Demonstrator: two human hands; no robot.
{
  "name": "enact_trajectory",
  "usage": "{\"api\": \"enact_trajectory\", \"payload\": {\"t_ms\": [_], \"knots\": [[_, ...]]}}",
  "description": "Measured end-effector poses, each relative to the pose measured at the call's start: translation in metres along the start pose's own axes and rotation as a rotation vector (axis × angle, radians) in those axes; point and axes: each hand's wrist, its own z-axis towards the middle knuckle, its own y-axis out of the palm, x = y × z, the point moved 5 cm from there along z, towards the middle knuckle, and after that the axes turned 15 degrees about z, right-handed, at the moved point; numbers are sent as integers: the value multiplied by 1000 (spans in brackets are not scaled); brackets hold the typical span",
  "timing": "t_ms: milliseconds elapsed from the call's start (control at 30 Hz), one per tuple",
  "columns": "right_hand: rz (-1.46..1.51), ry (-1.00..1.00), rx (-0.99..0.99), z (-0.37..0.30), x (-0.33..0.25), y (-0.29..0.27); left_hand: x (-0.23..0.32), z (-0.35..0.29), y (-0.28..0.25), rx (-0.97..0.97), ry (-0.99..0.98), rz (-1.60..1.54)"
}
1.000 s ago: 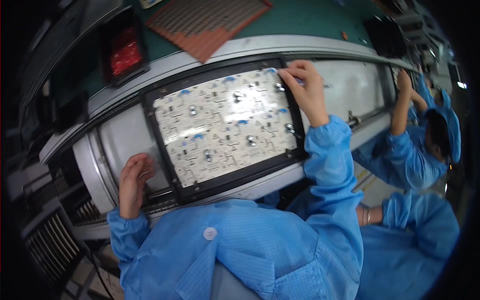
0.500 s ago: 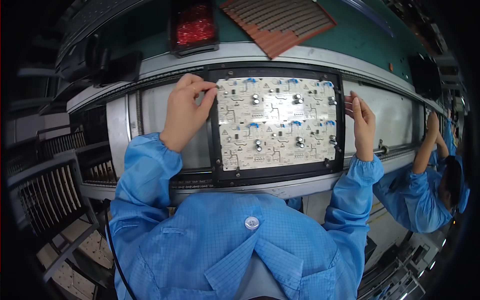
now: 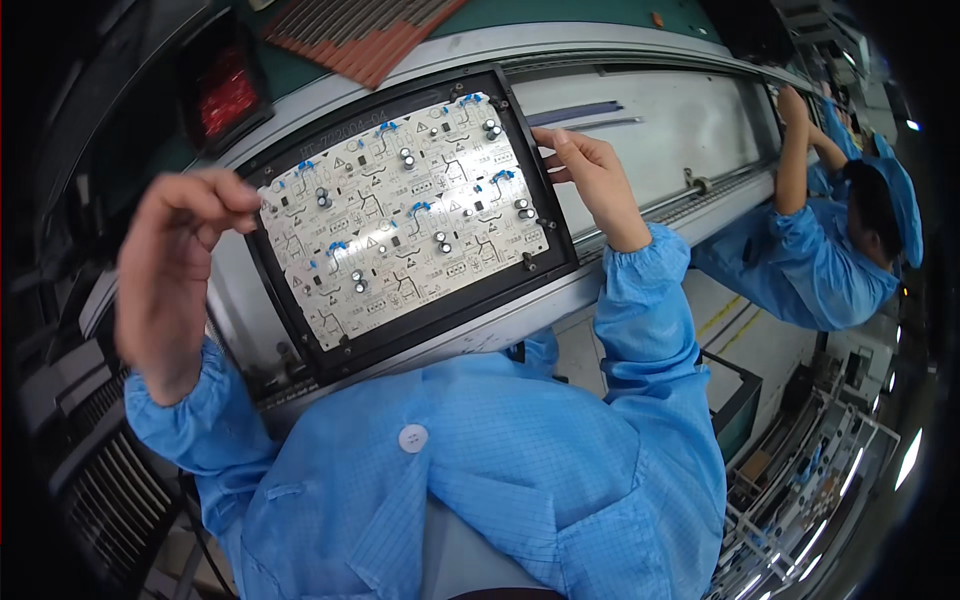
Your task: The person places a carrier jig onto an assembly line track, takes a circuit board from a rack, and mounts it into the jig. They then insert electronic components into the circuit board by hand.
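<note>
A white printed circuit board panel (image 3: 400, 225) with several blue parts and small upright silver-and-black cylinders lies in a black frame carrier (image 3: 450, 308). Small dark clips or posts stand around the panel's edge. My left hand (image 3: 175, 270), blurred by motion, is at the carrier's upper left corner with its fingers bent. Whether it touches or holds anything there is unclear. My right hand (image 3: 598, 180) is at the carrier's right side, thumb and fingers apart. Its fingertips lie against or just beside the black edge, not wrapped round it.
The carrier rests on a metal-railed conveyor (image 3: 650, 205). Dark strips (image 3: 575, 112) lie on the pale surface to the right. Behind are a dark bin of red pieces (image 3: 228, 95) and a reddish-brown slotted tray (image 3: 365, 35). A co-worker in blue (image 3: 800, 265) works at the right.
The view has swung, so the carrier appears farther left and tilted. My left hand has loosened from its pinch at the corner; my right fingers have come closer to the carrier's right edge.
</note>
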Motion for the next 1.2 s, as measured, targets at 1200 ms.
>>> {"api": "enact_trajectory", "payload": {"t_ms": [1200], "knots": [[-893, -858, -90, 129, -115, 59, 155, -92, 3, -179, 864, -745]]}}
